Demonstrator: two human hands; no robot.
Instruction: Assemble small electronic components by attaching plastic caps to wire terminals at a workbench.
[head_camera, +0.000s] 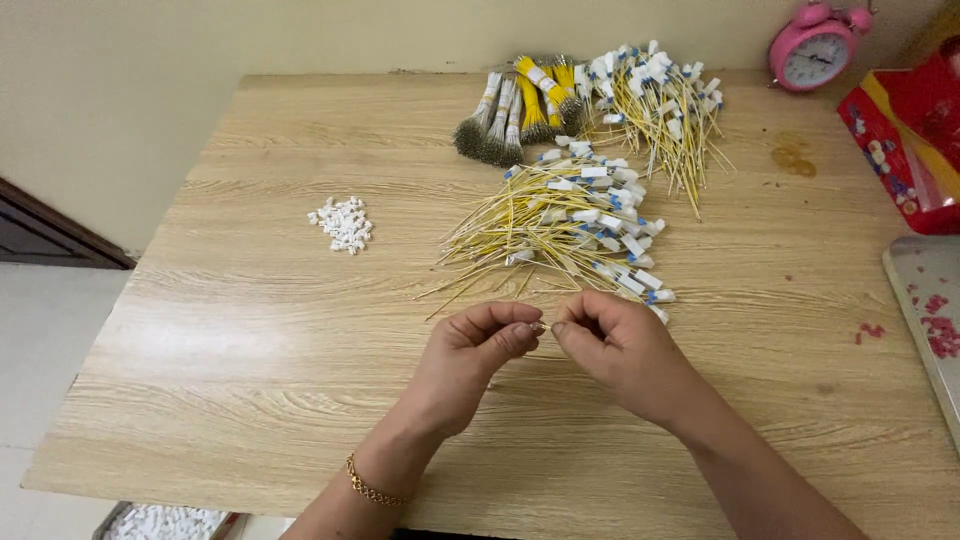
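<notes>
1. Overall, a pale wall fills the top of the frame, with light floor at the left edge and a dark piece of furniture at middle left.
2. A wooden table with wavy grain takes up most of the picture.
3. A red box and a metal tray sit at the right edge; a pink alarm clock stands at upper right.
4. Loose yellow wires with white ends lie in a heap at centre; a second heap and tied bundles lie above it.
5. The left hand and right hand meet at lower centre, fingertips pinched together on a small wire end, just below the centre heap.
6. Small white plastic pieces lie left of centre, well apart from the hands.
</notes>
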